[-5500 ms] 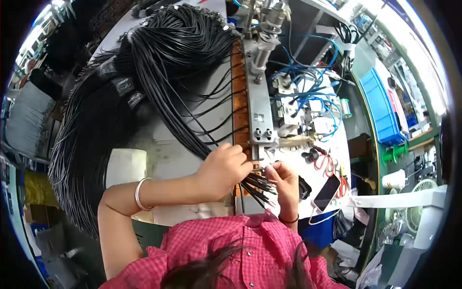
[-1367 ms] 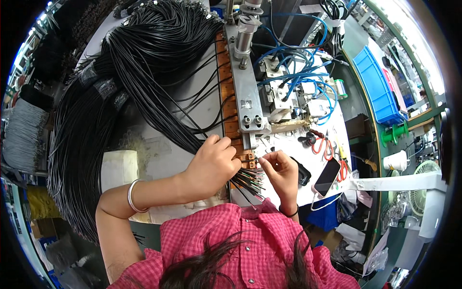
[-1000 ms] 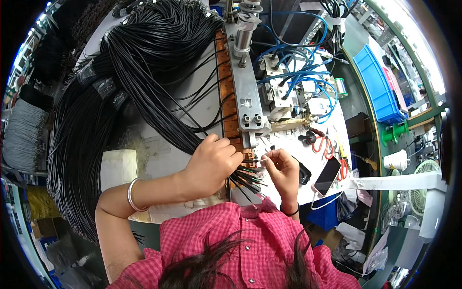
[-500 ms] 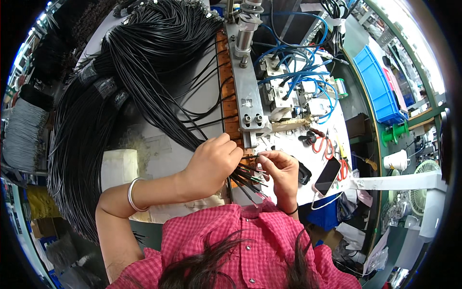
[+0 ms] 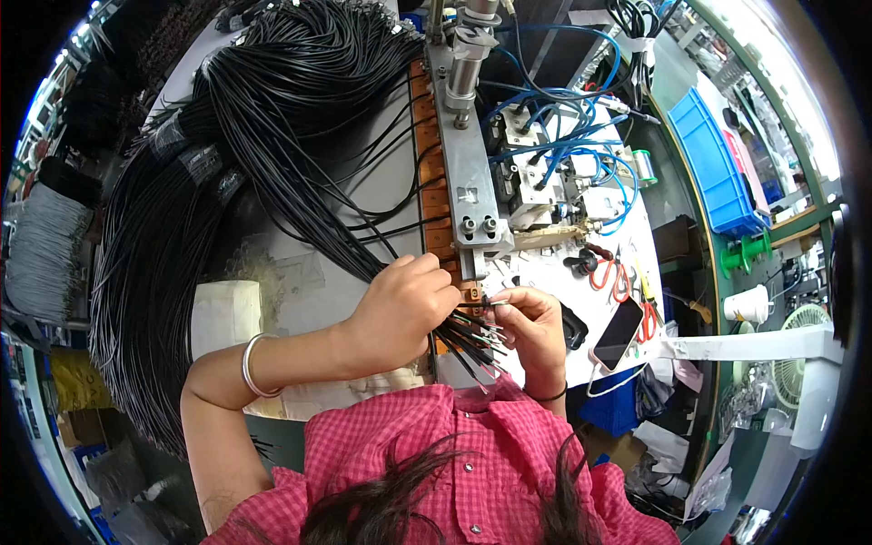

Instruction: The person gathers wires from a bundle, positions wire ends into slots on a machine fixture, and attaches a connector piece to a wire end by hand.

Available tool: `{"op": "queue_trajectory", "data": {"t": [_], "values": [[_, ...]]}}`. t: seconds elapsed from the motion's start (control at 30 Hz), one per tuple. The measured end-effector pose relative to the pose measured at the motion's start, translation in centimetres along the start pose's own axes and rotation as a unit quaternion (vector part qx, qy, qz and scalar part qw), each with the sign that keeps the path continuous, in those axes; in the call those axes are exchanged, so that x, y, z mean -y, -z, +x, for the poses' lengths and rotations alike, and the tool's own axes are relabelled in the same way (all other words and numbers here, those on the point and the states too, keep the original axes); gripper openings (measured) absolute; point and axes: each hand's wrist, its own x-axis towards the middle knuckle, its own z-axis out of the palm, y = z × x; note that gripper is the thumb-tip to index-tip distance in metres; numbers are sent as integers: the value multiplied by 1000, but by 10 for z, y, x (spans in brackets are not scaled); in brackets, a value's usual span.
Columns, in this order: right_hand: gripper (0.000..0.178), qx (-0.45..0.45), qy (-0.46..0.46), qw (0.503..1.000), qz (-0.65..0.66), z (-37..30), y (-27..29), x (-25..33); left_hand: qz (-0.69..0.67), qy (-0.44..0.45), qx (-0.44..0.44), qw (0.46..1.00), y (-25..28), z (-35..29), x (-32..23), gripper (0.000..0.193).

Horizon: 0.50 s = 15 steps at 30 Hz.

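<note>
My left hand (image 5: pixel 409 304) is closed round a bunch of thin black cables (image 5: pixel 318 241), whose stripped ends (image 5: pixel 470 343) fan out on its right side. Several of those ends show small coloured or pale wires. With thumb and forefinger my right hand (image 5: pixel 531 325) pinches the tip of one cable, drawn apart from the bunch. Both hands are over an orange strip with slots (image 5: pixel 438 232), and several single black cables run across to it from the left. The left palm and the middle of the bunch are hidden by the fingers.
A metal press bar with cylinders (image 5: pixel 468 182) stands just beyond the hands. Blue air hoses (image 5: pixel 599 154) and valves lie to its right. Red-handled scissors (image 5: pixel 620 280) and a phone (image 5: pixel 620 331) rest on the right. A large cable heap (image 5: pixel 173 272) fills the left.
My right hand's fingers have shifted slightly downward at the cable tip. The loose ends under the left hand have spread a little. The left hand keeps its hold almost unmoved.
</note>
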Motion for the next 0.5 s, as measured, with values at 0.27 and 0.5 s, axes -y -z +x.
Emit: {"op": "queue_trajectory", "data": {"t": [0.27, 0.5], "values": [[8, 67, -33, 997, -8, 1, -1, 4, 2, -8, 21, 1000, -1, -1, 1, 15], [4, 23, -3, 998, 50, 2, 3, -10, -12, -15, 17, 1000, -1, 0, 0, 16]]}}
